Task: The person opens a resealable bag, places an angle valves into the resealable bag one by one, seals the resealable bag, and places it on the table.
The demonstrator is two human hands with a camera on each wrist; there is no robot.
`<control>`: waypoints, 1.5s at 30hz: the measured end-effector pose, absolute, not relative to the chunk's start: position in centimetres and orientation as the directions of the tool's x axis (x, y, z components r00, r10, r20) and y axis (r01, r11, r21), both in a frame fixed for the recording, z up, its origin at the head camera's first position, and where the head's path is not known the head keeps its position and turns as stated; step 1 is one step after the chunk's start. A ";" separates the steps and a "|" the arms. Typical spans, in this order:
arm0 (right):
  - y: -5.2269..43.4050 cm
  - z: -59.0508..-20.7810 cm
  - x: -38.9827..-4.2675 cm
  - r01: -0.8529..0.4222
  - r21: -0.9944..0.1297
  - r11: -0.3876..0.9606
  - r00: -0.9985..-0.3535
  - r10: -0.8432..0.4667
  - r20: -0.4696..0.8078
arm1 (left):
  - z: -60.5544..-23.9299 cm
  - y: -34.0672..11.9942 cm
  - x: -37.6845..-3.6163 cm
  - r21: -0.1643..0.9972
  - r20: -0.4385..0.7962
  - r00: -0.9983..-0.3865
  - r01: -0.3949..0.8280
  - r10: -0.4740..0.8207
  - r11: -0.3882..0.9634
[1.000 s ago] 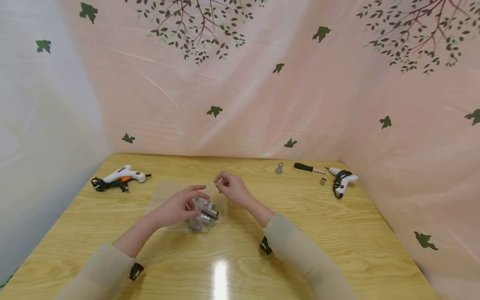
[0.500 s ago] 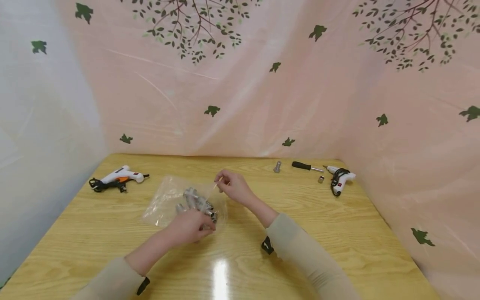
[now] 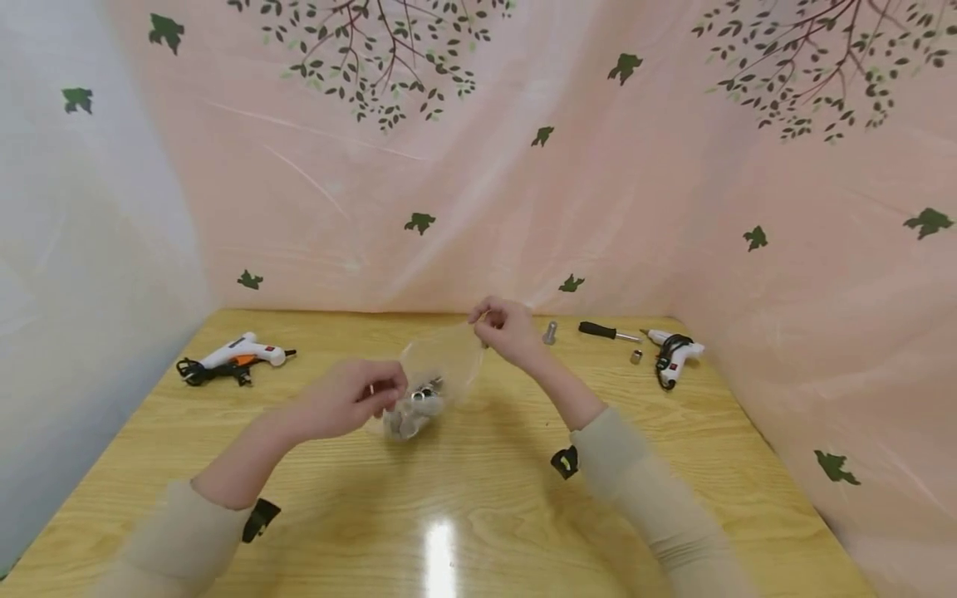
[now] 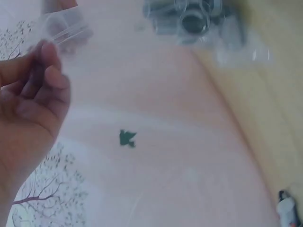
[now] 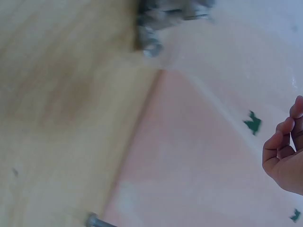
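Note:
A clear plastic bag [image 3: 452,353] hangs between my two hands with its contents low in it. Inside lie several shiny metal tube-like pieces [image 3: 419,407]; blur and plastic hide their exact kind. My left hand [image 3: 347,400] pinches the bag's near-left edge. In the left wrist view its curled fingers meet the thin plastic, and the hollow end of one metal piece [image 4: 194,22] shows. My right hand [image 3: 512,336], farther back and higher, pinches the opposite edge. Only part of the right hand [image 5: 289,151] appears at the border of the right wrist view.
A white glue gun [image 3: 242,353] with a black cord lies at the back left. At the back right are a metal bolt [image 3: 550,333], a black-handled screwdriver [image 3: 607,331], a small metal cylinder [image 3: 636,356] and another white glue gun [image 3: 676,353]. Patterned cloth [image 3: 336,208] borders the wooden table [image 3: 508,515].
The bag has gone from lying flat to being raised and stretched between both hands. My left hand now grips its edge; the right hand has moved up and to the right.

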State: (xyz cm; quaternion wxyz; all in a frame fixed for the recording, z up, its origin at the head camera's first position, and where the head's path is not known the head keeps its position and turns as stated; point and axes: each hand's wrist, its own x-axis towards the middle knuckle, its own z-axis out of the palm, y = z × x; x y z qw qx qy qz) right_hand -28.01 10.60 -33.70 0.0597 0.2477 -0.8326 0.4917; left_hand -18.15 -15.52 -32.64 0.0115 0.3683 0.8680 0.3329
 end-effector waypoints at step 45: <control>10.0 -27.2 -22.8 -0.826 -0.227 0.515 -0.504 -0.498 0.706 | -33.5 -12.8 -22.5 0.845 0.398 -0.915 0.394 0.065 0.361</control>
